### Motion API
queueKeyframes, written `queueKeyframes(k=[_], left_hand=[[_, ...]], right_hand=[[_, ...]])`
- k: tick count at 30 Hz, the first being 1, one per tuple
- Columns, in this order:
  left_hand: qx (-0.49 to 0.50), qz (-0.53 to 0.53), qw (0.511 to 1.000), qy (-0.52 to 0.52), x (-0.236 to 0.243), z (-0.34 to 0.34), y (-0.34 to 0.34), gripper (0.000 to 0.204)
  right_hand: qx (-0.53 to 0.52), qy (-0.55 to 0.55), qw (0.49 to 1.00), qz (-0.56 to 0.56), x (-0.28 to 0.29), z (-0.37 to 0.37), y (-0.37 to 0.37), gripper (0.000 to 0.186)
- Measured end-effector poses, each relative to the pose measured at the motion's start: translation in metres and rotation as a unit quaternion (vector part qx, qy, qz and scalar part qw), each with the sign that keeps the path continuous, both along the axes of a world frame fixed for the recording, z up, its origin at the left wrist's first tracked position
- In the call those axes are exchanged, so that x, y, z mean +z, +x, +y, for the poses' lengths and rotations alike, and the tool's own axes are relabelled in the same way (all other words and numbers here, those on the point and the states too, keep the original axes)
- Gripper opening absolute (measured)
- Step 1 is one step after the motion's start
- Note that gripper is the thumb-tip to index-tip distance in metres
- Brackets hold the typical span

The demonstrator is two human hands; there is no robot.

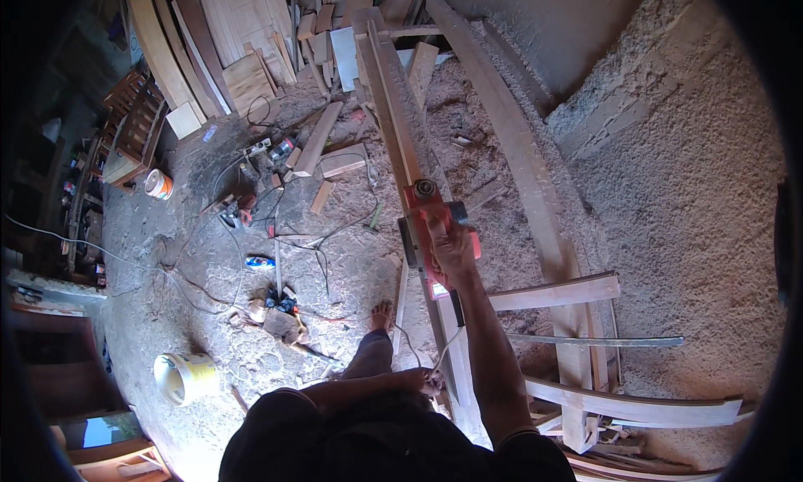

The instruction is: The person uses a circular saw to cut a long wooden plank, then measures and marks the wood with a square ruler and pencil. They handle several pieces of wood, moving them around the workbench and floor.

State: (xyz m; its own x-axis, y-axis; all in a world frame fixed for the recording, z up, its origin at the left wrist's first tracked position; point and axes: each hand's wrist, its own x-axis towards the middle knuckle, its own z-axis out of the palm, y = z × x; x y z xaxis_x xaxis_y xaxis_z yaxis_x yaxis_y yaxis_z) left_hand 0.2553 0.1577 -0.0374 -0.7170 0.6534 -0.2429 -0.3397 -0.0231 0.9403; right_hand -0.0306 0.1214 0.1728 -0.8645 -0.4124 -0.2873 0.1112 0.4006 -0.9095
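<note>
My right hand (452, 249) is closed round the handle of a red electric hand planer (428, 206). The planer sits on a long, narrow wooden piece (396, 118) that runs from my body to the far side. Close to my waist, my left hand (429, 382) is closed on the planer's power cord (405, 335), which loops up towards the tool's rear. The planer's underside is hidden. My bare foot (381, 316) rests on the floor left of the wooden piece.
Wood shavings cover the floor and a large heap (686, 223) at right. A long beam (527, 164) and curved boards (556, 292) lie right. Left are power tools (238, 210), cords, a blue can (260, 263) and a white bucket (186, 379). Planks (201, 51) lean at the back.
</note>
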Motion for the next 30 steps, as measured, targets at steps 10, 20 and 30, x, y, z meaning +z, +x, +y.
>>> queueKeyframes(k=[10, 20, 30], left_hand=[[0.289, -0.056, 0.890, -0.347, 0.033, -0.061, -0.054, 0.095], [0.376, -0.039, 0.907, -0.185, 0.076, -0.081, -0.160, 0.101], [0.521, -0.005, 0.853, -0.021, -0.001, -0.145, -0.270, 0.079]], right_hand=[[-0.020, -0.061, 0.997, -0.041, 0.020, -0.070, -0.055, 0.060], [0.005, -0.067, 0.998, -0.014, 0.033, -0.131, -0.114, 0.058], [0.008, -0.062, 0.998, 0.002, 0.024, -0.186, -0.171, 0.059]])
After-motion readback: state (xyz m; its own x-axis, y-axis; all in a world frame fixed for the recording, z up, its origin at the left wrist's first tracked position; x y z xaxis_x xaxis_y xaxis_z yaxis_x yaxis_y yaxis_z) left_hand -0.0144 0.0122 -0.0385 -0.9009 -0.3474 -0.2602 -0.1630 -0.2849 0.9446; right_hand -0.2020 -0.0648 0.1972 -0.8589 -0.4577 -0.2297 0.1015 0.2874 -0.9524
